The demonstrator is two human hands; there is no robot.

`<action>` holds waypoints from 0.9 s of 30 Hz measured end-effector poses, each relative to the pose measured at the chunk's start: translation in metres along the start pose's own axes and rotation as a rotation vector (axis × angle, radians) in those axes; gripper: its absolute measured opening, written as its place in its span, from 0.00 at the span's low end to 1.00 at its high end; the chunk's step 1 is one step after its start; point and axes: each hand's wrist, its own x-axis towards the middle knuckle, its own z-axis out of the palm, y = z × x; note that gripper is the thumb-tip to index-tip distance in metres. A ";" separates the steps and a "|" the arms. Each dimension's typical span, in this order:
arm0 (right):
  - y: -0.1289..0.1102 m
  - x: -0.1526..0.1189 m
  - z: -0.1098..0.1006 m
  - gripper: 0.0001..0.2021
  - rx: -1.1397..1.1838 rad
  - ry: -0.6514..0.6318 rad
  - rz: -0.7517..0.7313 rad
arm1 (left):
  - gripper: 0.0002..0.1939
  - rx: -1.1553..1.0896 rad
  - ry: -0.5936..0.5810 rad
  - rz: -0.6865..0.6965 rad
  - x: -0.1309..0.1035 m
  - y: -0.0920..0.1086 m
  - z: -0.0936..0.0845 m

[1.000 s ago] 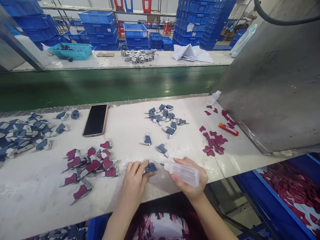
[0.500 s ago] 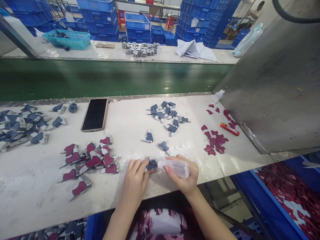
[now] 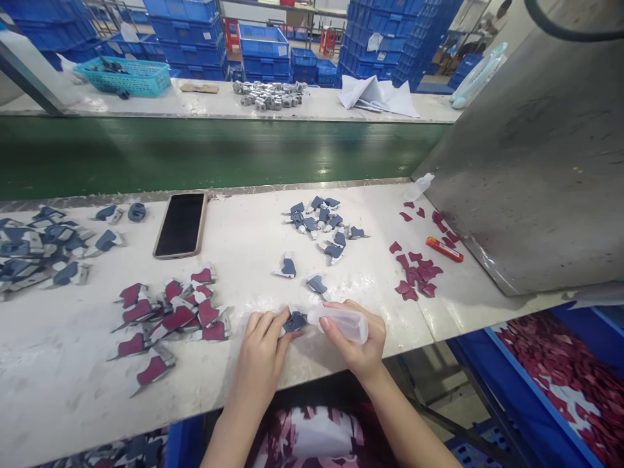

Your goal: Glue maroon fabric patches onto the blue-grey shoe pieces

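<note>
On the table (image 3: 253,276), near edge: a small part (image 3: 294,321) sits in the left hand, just in front of the person, with the tip of a bottle at its right side.
Small part: dark slate blue on the side that shows, with an uneven, hollowed face and a little white beside the fingers; much of it is covered by the hand.
Left hand (image 3: 263,341): thumb and fingers drawn narrow, pinching the small part by its left side.
Right hand (image 3: 364,338): fingers curled around the bottle.
Bottle (image 3: 344,325): cloudy clear plastic, tilted, narrow end toward the small part; whether the tip touches is too small to tell.
Blue pieces (image 3: 316,221): a loose cluster beyond the hands, blue-grey faces with white ends, two lying apart nearer the hands.
Maroon-faced pieces (image 3: 176,318): heaped left of the left hand, white and grey at their edges.
Maroon patches (image 3: 418,273): thin, flat, scattered to the right, near a red tube (image 3: 444,249).
Phone (image 3: 180,225): dark screen up, behind the maroon-faced pieces.
</note>
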 end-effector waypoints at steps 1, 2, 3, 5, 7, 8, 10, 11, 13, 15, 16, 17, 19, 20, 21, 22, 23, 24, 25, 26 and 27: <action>0.001 0.000 0.000 0.06 0.001 0.005 0.008 | 0.13 0.002 -0.003 -0.002 0.000 0.000 0.000; 0.001 -0.001 0.000 0.06 0.003 0.010 0.017 | 0.13 0.003 -0.005 -0.004 0.000 0.000 0.000; 0.002 -0.002 0.000 0.06 0.006 0.014 0.025 | 0.13 0.004 -0.004 -0.006 -0.001 0.000 0.000; 0.002 -0.003 0.000 0.06 0.011 0.018 0.036 | 0.13 0.005 -0.001 -0.011 -0.001 0.000 0.000; 0.002 -0.004 -0.001 0.05 0.011 0.021 0.040 | 0.13 0.007 0.001 -0.013 -0.001 0.000 0.001; 0.002 -0.004 -0.001 0.05 0.008 0.025 0.038 | 0.13 0.007 0.002 -0.013 0.000 0.000 0.001; 0.001 -0.005 -0.002 0.04 0.002 0.032 0.035 | 0.13 0.009 0.004 -0.014 0.000 0.000 0.002; 0.000 -0.005 -0.002 0.04 0.001 0.033 0.038 | 0.13 0.009 0.006 -0.013 0.000 0.001 0.002; -0.001 -0.005 -0.003 0.04 0.004 0.034 0.057 | 0.12 0.010 0.010 -0.015 0.000 0.001 0.002; -0.001 -0.007 -0.003 0.04 0.012 0.038 0.077 | 0.12 0.006 0.014 -0.018 0.000 0.002 0.002; -0.001 -0.008 -0.004 0.04 0.018 0.042 0.083 | 0.12 0.003 0.014 -0.018 0.000 0.002 0.002; 0.000 -0.009 -0.004 0.04 0.024 0.046 0.090 | 0.12 0.000 0.015 -0.019 0.000 0.001 0.002; 0.003 -0.011 -0.006 0.03 0.042 0.050 0.112 | 0.13 -0.007 0.020 -0.021 0.000 0.001 0.002; 0.004 -0.012 -0.006 0.03 0.056 0.054 0.130 | 0.13 -0.013 0.024 -0.025 0.000 0.000 0.002; 0.004 -0.013 -0.007 0.03 0.073 0.064 0.153 | 0.13 -0.022 0.028 -0.031 0.000 -0.001 0.003; 0.004 -0.014 -0.007 0.03 0.091 0.081 0.177 | 0.13 -0.034 0.031 -0.038 0.000 -0.002 0.003; 0.004 -0.014 -0.007 0.03 0.112 0.100 0.198 | 0.13 -0.049 0.034 -0.045 0.001 -0.002 0.003; 0.003 -0.015 -0.006 0.03 0.131 0.117 0.214 | 0.13 -0.064 0.039 -0.050 0.001 -0.003 0.003; 0.001 -0.015 -0.005 0.04 0.146 0.126 0.221 | 0.13 -0.078 0.042 -0.053 0.001 -0.003 0.003; -0.001 -0.014 -0.003 0.04 0.155 0.123 0.220 | 0.12 -0.090 0.046 -0.055 0.001 -0.003 0.003; -0.003 -0.014 -0.001 0.05 0.160 0.107 0.215 | 0.12 -0.100 0.051 -0.057 0.002 -0.004 0.003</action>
